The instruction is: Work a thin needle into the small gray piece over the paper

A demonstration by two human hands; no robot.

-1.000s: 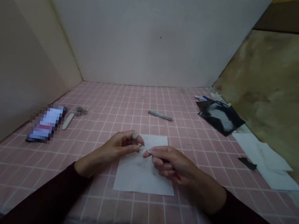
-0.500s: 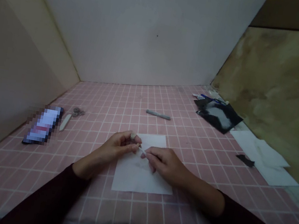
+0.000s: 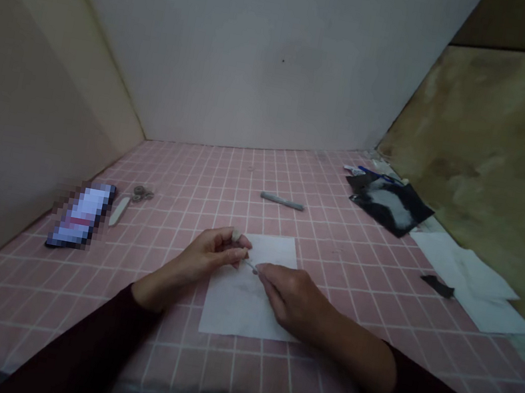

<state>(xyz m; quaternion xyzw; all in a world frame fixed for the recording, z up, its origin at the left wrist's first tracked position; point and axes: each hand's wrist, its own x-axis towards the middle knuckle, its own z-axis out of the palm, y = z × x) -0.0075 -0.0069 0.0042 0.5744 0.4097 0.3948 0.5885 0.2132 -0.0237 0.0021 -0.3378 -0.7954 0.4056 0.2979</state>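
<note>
Left hand (image 3: 212, 252) pinches tiny piece (image 3: 245, 254), right hand (image 3: 295, 297) clamps white stick (image 3: 250, 264) nearer paper sheet's (image 3: 243, 308) far edge; over-twisting could cause slip.

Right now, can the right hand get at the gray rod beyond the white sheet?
Likely yes: only the white sheet and pink tablecloth seem to lie between the right hand and the gray rod. It appears to be pinching a thin pale stick, though, so that may need releasing first.
</note>
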